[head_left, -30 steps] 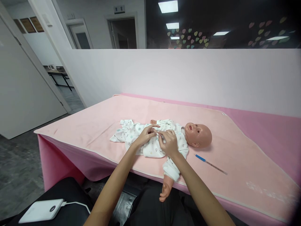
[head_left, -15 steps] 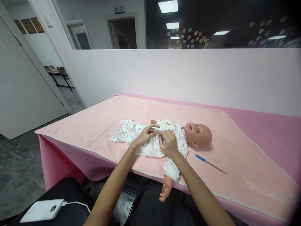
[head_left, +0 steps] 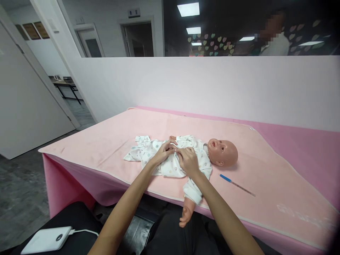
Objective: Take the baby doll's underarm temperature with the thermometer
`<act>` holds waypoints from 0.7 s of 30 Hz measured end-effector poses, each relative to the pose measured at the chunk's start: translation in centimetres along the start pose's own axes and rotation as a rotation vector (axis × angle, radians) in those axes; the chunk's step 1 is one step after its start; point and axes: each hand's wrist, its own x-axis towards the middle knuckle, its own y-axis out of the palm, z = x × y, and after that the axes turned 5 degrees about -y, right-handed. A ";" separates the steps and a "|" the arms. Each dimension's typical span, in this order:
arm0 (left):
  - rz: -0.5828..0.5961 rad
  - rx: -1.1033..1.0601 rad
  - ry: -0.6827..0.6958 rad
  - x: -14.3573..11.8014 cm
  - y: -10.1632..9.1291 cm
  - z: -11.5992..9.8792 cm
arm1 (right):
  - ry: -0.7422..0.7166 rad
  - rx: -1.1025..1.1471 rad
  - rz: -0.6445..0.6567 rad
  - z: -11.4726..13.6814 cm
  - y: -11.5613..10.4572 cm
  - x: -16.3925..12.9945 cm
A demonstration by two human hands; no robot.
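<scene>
Doll [head_left: 222,152] lies on its back across the pink pad [head_left: 111,141], head to the right, feet to the left, roughly mid-table. It wears a white printed sleepsuit [head_left: 148,150]; one arm in a white cuff hangs over the near edge of the pad, bare plastic hand [head_left: 185,215] dangling below the table line.

Both of the person's hands sit on the doll's chest, close together, fingertips nearly meeting at the front seam of the sleepsuit. Left hand [head_left: 163,153]: fingers curled, thumb and forefinger pinched on a bit of the fabric, other fingers lifted a little. Right hand [head_left: 189,161]: knuckles up, fingers bent down into the cloth just beside the left, also nipping the fabric edge. What exactly sits between the fingertips, snap or button, is too small to tell.

Thermometer [head_left: 237,185], thin w/ a blue end, lies on the pad to the right of the doll's head, near it but apart, slanting away toward the right.

Power bank [head_left: 47,239], white w/ a white cable, rests on the person's dark lap at bottom left. Low white partition wall [head_left: 239,88] runs behind the table; another person [head_left: 273,35] shows behind the glass above it, upper right. Doorway [head_left: 139,37] further back on the left.
</scene>
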 end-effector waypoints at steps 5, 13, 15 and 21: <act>0.000 -0.056 0.002 0.2 0.0 0.2 | 0.000 -0.030 0.028 0.1 0.0 0.0; 0.020 -0.092 -0.006 0.4 0.1 -0.2 | -0.006 -0.038 0.064 0.0 0.2 -0.1; 0.016 -0.092 -0.009 0.4 0.2 -0.2 | -0.009 -0.025 0.069 0.1 0.2 -0.1; -0.010 -0.094 -0.067 0.4 0.3 -0.4 | -0.012 0.027 0.049 0.1 0.2 0.0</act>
